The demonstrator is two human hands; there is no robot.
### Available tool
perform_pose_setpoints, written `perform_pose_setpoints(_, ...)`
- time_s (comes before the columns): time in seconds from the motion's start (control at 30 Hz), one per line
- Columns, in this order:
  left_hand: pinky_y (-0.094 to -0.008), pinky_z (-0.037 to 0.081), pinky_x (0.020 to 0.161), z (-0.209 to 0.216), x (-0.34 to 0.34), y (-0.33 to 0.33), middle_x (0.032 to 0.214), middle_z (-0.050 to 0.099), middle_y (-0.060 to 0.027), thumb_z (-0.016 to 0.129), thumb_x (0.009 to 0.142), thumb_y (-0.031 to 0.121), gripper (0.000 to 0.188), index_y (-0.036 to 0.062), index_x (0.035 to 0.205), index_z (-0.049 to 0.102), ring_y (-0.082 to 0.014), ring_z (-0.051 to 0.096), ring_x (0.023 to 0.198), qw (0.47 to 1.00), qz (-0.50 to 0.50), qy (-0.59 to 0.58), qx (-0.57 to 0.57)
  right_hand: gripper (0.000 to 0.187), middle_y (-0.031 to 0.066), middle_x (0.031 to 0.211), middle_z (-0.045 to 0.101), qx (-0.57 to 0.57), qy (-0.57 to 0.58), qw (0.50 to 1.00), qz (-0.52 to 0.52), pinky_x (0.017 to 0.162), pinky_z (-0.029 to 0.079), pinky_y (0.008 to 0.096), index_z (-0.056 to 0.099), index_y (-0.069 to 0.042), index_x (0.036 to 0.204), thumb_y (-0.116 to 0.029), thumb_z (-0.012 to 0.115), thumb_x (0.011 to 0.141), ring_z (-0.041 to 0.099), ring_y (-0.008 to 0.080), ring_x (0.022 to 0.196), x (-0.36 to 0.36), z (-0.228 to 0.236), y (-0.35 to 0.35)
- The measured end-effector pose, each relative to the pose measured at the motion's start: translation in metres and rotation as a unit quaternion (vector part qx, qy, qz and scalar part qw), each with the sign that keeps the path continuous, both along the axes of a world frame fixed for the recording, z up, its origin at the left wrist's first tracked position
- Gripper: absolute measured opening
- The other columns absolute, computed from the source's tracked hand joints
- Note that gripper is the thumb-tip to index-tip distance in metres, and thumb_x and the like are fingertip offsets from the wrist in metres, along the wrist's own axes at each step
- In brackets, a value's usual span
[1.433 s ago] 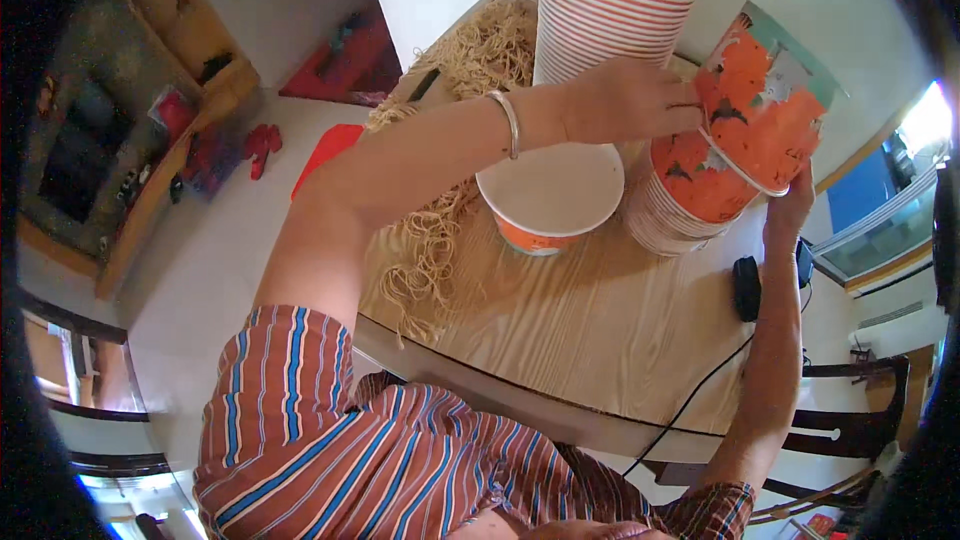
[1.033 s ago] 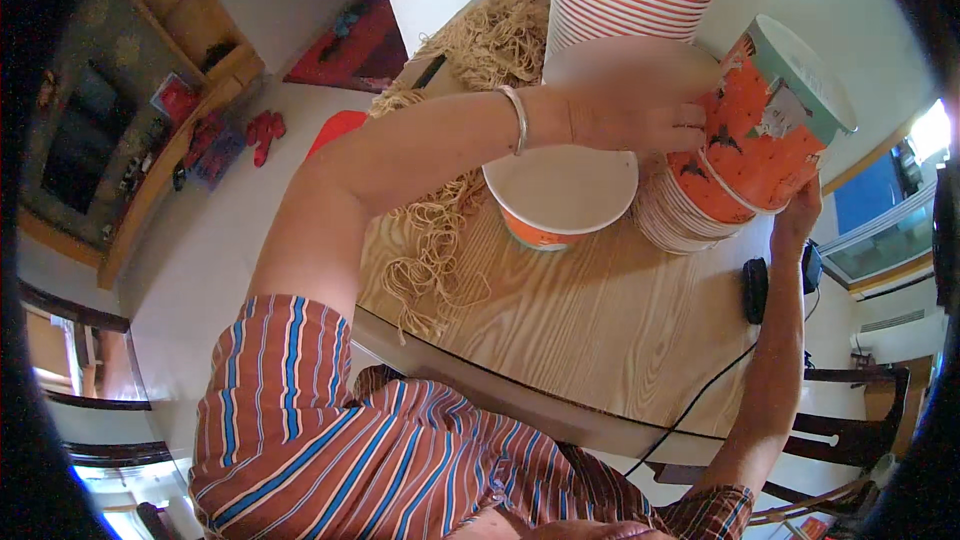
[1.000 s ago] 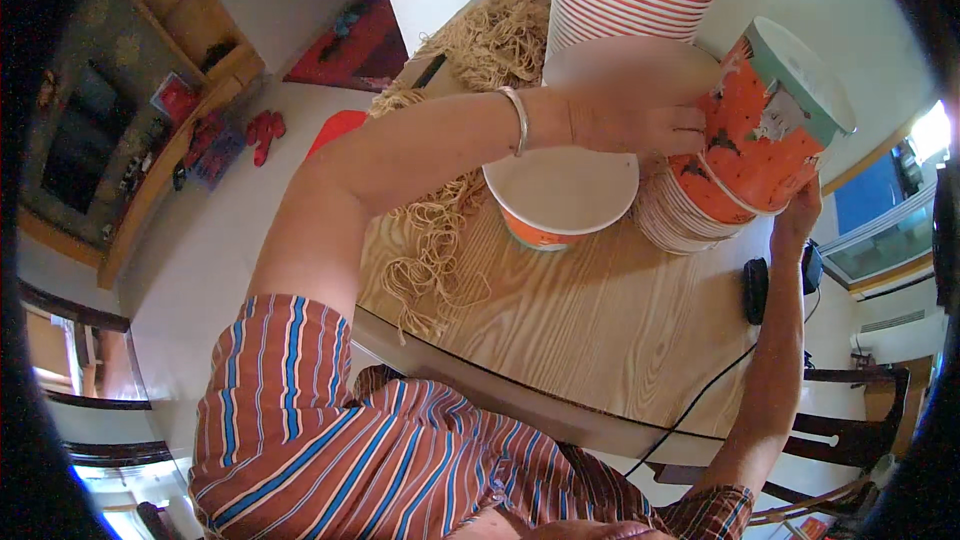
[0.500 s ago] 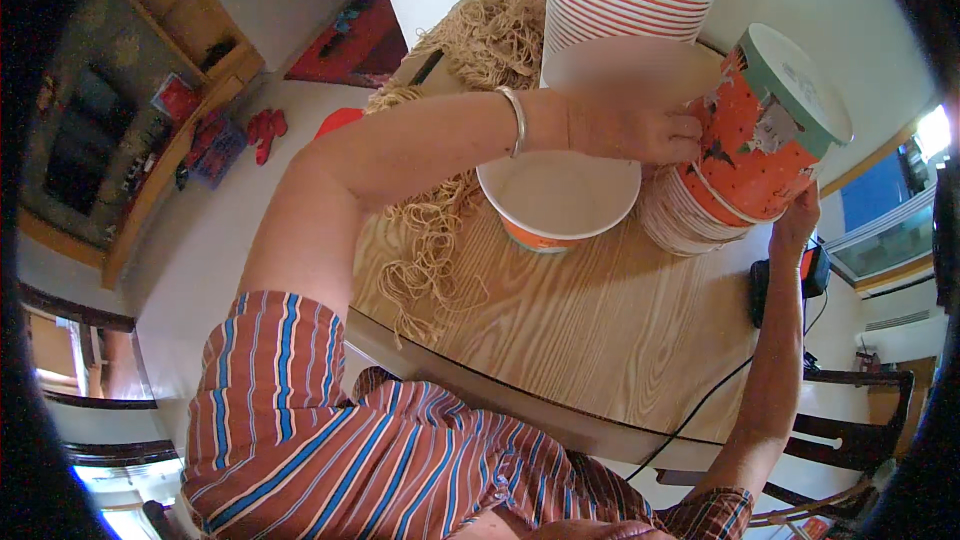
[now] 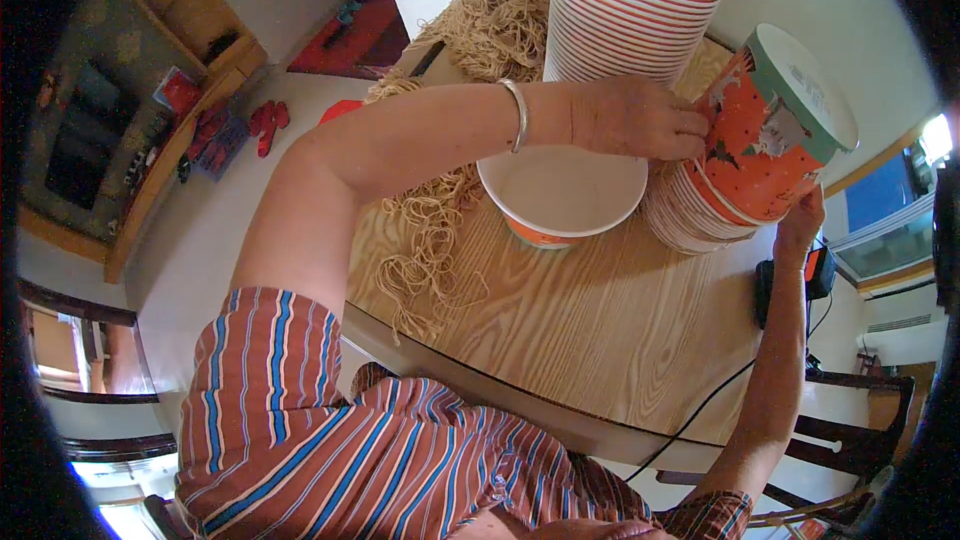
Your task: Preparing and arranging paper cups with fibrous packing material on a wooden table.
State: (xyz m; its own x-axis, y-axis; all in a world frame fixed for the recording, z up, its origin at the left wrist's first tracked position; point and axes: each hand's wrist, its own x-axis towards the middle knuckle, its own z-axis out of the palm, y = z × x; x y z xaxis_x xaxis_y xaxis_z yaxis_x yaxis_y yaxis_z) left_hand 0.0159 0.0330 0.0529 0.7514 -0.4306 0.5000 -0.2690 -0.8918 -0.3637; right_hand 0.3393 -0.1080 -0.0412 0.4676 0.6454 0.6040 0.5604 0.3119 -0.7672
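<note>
A stack of orange paper buckets [image 5: 738, 155] stands upside down and tilted at the right of the table, its green-edged base up and its pale rims low. My left hand [image 5: 645, 120] reaches across with fingers curled against the stack's left side. On the opposite side my right hand [image 5: 800, 218] grips it low, near the rims, some fingers hidden behind. Below my left wrist, a single bucket [image 5: 565, 195] stands upright, its white inside showing. Behind my left hand rises a tall stack of buckets [image 5: 635, 15] with many white rims.
Tangled tan cord [image 5: 500, 25] lies heaped at the back left, and loose strands [image 5: 430, 270] trail along the wooden table [image 5: 590, 330]. At the right edge are a black device [image 5: 795, 285] and its cable [image 5: 690, 420]. A dark chair [image 5: 850, 440] stands at the right.
My hands keep hold of the tilted bucket stack at nearly the same place. The left hand's fingers have shifted slightly right along its side.
</note>
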Motion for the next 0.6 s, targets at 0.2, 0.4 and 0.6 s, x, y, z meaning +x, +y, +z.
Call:
perform_pose_setpoints(0.2,-0.0335,0.057,0.066,-0.003,0.002,-0.004,0.096,0.057,-0.0077,0.056,0.076,0.013,0.018,0.0059,0.093,0.054,-0.0235,0.062,0.089,1.0,0.007,0.005,0.006,0.025,0.0038,0.104,0.066,-0.004,-0.001,1.0,-0.007,0.084,0.047,0.0288,0.06,-0.002,0.116,-0.012,0.057,0.094,0.059,0.0127,0.095,0.023,-0.017,0.0)
perform_pose_setpoints(0.4,-0.0342,0.056,0.068,-0.011,-0.001,0.001,0.102,0.057,-0.0079,0.053,0.079,0.012,0.023,0.0058,0.1,0.055,-0.0244,0.062,0.09,1.0,0.016,0.018,0.01,0.026,0.0041,0.102,0.067,-0.047,-0.06,0.997,-0.014,0.081,0.047,0.0258,0.06,-0.001,0.117,-0.006,0.054,0.092,0.059,0.0112,0.091,0.018,-0.014,0.003)
perform_pose_setpoints(0.6,-0.0347,0.056,0.068,-0.008,0.002,-0.001,0.103,0.057,-0.0086,0.053,0.079,0.013,0.021,0.0058,0.099,0.055,-0.0244,0.061,0.09,0.998,0.029,0.06,0.002,0.029,0.0045,0.108,0.066,-0.031,-0.043,0.999,0.0,0.083,0.047,0.0261,0.059,-0.001,0.12,-0.002,0.051,0.092,0.059,0.0119,0.095,0.036,-0.023,0.001)
